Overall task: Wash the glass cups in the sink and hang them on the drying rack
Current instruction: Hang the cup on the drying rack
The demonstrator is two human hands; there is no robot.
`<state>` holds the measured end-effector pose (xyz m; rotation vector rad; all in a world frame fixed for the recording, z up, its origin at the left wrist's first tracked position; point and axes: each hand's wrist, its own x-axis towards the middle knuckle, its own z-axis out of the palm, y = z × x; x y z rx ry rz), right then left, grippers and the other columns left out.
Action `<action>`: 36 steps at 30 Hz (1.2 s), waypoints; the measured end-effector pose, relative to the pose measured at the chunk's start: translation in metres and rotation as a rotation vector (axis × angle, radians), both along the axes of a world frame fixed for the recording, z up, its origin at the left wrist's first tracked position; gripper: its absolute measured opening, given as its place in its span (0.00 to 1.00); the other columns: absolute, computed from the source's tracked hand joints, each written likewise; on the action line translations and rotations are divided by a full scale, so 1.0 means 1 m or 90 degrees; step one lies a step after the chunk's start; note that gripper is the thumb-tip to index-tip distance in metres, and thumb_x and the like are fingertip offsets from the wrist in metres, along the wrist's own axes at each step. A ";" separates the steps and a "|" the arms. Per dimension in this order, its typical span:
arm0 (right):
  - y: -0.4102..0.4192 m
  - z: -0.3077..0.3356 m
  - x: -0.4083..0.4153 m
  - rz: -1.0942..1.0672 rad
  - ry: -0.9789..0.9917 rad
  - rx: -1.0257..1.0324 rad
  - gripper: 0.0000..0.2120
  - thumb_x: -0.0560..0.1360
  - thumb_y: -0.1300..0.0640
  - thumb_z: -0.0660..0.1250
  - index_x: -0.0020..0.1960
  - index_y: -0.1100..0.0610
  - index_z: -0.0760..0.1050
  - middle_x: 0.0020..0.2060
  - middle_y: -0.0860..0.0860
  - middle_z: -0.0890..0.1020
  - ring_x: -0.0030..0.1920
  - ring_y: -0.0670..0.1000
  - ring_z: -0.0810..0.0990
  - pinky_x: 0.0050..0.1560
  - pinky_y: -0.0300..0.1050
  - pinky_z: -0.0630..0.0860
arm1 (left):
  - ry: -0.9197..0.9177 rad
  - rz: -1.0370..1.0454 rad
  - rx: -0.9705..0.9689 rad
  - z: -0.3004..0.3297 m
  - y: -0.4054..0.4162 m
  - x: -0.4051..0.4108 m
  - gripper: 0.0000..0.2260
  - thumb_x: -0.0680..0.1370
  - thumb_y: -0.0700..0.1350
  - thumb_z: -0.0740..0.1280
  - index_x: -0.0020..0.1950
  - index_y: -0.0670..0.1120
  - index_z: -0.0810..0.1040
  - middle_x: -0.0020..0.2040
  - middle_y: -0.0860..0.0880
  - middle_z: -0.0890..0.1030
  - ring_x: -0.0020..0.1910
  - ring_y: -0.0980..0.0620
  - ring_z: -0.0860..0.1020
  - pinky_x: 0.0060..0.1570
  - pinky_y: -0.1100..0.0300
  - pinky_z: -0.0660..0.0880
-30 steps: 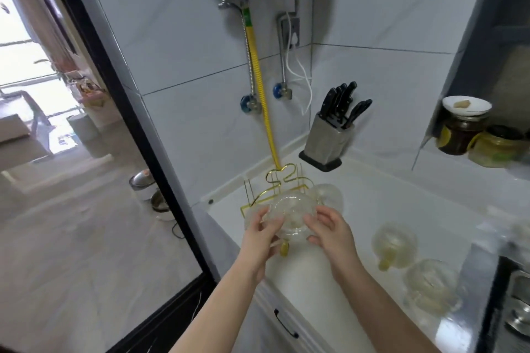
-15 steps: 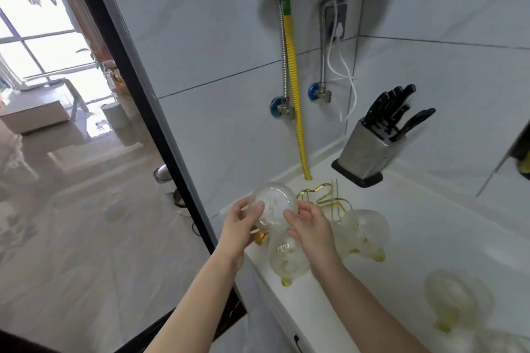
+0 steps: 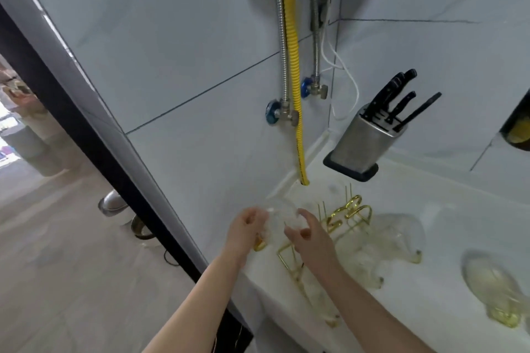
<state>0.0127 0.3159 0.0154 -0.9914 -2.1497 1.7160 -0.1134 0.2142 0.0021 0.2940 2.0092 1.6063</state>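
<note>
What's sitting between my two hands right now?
In the head view, a clear glass cup sits between the left hand and right hand, gripped by both.

Brightness: even, fairly bright indoor light; the wall tiles point(image 3: 177, 46) read pale blue-grey.
Source: daylight glows, overexposed, from the room beyond the black door frame point(image 3: 86, 135) at far left.
Shadows: soft ones fall beside the yellow hose point(image 3: 295, 89) and behind the knife block point(image 3: 364, 146).
Glare: the white counter point(image 3: 447, 209) washes out, so the clear glass cups point(image 3: 387, 241) nearly vanish.
Blur: motion smear softens both hands and the gold rack point(image 3: 344, 215).
Distortion: wide-angle bending tilts the frame and tile lines.
</note>
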 end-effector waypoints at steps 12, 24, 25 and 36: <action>-0.010 -0.017 -0.028 -0.069 -0.131 -0.001 0.28 0.77 0.54 0.66 0.75 0.50 0.61 0.60 0.54 0.75 0.54 0.55 0.81 0.61 0.51 0.76 | -0.083 -0.092 -0.054 -0.037 0.029 -0.026 0.17 0.82 0.45 0.62 0.70 0.48 0.67 0.57 0.46 0.76 0.51 0.49 0.76 0.50 0.50 0.76; -0.009 -0.022 -0.030 -0.098 -0.123 -0.097 0.26 0.76 0.57 0.67 0.72 0.48 0.64 0.51 0.55 0.77 0.40 0.51 0.80 0.52 0.48 0.81 | -0.049 -0.166 -0.066 -0.045 0.033 -0.032 0.24 0.80 0.50 0.65 0.75 0.52 0.63 0.72 0.46 0.68 0.70 0.46 0.69 0.69 0.45 0.68; -0.009 -0.021 -0.028 -0.096 -0.121 -0.098 0.25 0.77 0.57 0.67 0.72 0.49 0.65 0.53 0.55 0.77 0.40 0.51 0.80 0.51 0.47 0.80 | -0.035 -0.167 -0.064 -0.044 0.033 -0.032 0.23 0.80 0.48 0.64 0.75 0.51 0.64 0.72 0.46 0.68 0.70 0.46 0.69 0.70 0.46 0.67; 0.010 0.019 0.007 -0.203 0.103 -0.039 0.09 0.77 0.63 0.66 0.55 0.55 0.77 0.44 0.51 0.83 0.49 0.54 0.83 0.50 0.47 0.79 | 0.212 -0.181 -0.022 -0.009 0.047 -0.014 0.12 0.78 0.42 0.67 0.62 0.48 0.79 0.59 0.54 0.78 0.60 0.58 0.73 0.62 0.64 0.67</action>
